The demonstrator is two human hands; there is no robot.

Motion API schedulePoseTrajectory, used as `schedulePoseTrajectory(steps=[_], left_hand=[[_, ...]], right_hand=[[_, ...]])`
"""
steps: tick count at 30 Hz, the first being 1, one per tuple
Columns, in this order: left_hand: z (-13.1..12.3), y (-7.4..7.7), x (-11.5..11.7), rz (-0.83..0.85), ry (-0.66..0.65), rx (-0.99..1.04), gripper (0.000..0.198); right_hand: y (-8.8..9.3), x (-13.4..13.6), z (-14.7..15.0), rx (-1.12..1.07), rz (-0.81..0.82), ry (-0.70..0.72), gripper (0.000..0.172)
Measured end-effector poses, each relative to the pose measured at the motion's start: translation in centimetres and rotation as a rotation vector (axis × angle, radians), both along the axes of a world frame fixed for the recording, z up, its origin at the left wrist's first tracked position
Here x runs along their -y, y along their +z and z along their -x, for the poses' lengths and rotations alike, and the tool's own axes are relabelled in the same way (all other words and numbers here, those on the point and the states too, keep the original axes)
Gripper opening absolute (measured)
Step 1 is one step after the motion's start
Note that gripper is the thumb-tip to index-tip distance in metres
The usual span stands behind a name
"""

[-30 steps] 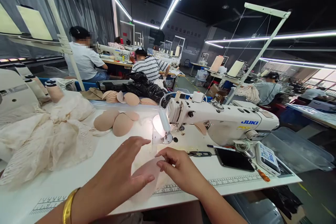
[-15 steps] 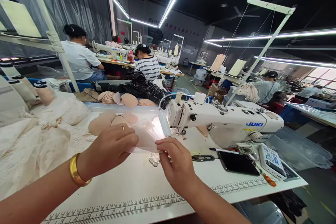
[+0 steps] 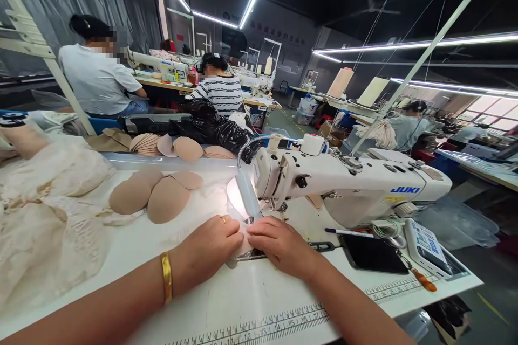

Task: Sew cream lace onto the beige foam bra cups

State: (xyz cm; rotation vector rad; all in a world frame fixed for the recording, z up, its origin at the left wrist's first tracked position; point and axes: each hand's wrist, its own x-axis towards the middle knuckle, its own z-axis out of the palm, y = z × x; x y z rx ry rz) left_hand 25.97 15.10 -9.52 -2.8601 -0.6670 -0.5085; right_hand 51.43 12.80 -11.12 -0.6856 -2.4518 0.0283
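Observation:
My left hand (image 3: 213, 244) is closed, fingers pinched on a sheer pale fabric (image 3: 218, 204) just in front of the sewing machine's needle area. Beside it, my right hand (image 3: 283, 245) is closed on the same fabric, its fingertips almost meeting the left ones. Much of the cloth is hidden under the fingers. The white sewing machine (image 3: 352, 175) stands behind and to the right, and its small lamp (image 3: 247, 194) lights the spot above my fingertips. Beige oval fabric pieces (image 3: 170, 200) lie overlapping on the white table (image 3: 190, 307), left of the machine.
Cream lace fabric (image 3: 52, 221) is heaped at the left. More beige ovals (image 3: 188, 149) lie along the back edge, near a black plastic bag (image 3: 214, 129). Right of my hands are a phone (image 3: 374, 253), a pen (image 3: 348, 232) and a white device (image 3: 427, 248). Co-workers (image 3: 99, 78) sit beyond.
Both hands have moved closer together and lower, from holding the sheer fabric stretched in the air to the table by the needle. The view has shifted slightly.

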Motion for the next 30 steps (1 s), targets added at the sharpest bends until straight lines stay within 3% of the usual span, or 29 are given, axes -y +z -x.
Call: schedulePoseTrajectory(steps=[7, 30], left_hand=[[0.2, -0.4, 0.2, 0.086, -0.053, 0.088, 0.029], [-0.7, -0.5, -0.1, 0.198, -0.070, 0.147, 0.020]], right_hand=[[0.4, 0.5, -0.9, 0.045, 0.020, -0.081, 0.034], [1.2, 0.9, -0.6, 0.015, 0.076, 0.018, 0.030]])
